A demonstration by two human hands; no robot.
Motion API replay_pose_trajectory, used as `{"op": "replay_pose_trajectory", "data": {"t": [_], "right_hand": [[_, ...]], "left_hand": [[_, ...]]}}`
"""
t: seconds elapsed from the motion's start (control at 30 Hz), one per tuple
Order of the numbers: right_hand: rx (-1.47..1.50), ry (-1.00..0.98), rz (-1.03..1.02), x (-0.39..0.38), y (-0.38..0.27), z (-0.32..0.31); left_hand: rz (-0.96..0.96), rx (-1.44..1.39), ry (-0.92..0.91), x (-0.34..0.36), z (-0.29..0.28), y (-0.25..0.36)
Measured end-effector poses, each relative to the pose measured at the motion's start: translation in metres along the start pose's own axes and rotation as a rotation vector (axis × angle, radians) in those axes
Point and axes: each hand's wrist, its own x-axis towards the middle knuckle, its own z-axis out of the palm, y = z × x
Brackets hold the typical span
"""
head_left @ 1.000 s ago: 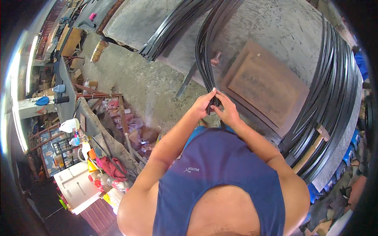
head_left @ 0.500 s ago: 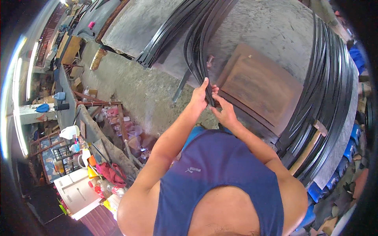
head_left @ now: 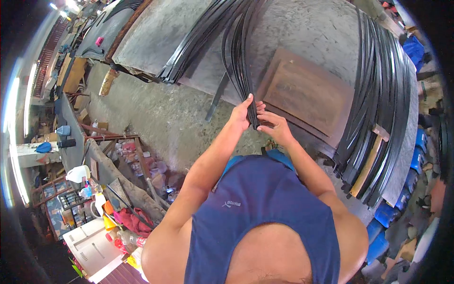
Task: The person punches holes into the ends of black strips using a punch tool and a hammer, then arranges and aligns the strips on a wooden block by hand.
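Note:
My left hand [head_left: 242,113] is closed round a bundle of long thin black strips [head_left: 240,57], near their lower ends. The strips curve away from me over the grey worktop. Beside the same ends is my right hand [head_left: 278,128], its thumb and fingers apart; its fingertips lie close against the bundle, and I cannot tell whether they touch it. Right of the held strips lies a brown rectangular board [head_left: 307,94] on the worktop. To the left, a second bundle of black strips [head_left: 182,61] reaches over the worktop's near edge.
Many black strips [head_left: 373,94] drape along the right side, with a wooden-handled hammer [head_left: 368,163] on them. A single flat strip [head_left: 216,97] juts from the worktop's edge. Blue containers [head_left: 388,213] stand at the right; bottles and a white box [head_left: 94,246] are lower left.
My right hand has drawn slightly away from the strip ends, its fingers spreading. My left hand keeps its hold. The whole view has turned slightly.

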Motion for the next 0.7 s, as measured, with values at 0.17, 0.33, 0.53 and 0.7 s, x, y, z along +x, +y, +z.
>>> {"op": "replay_pose_trajectory", "data": {"t": [0.17,0.33,0.53,0.7], "right_hand": [[-0.138,0.086,-0.089,-0.014,0.002,0.024],[-0.444,0.095,-0.18,-0.022,0.009,0.03],[-0.783,0.186,-0.291,-0.033,0.005,0.046],[-0.839,0.311,-0.326,-0.035,0.014,0.042]], "left_hand": [[-0.058,-0.029,-0.026,-0.01,-0.009,-0.002],[-0.099,-0.011,-0.129,-0.026,-0.018,-0.019],[-0.082,0.032,-0.088,-0.027,-0.025,-0.032],[-0.052,-0.02,-0.095,-0.015,-0.018,-0.032]]}}
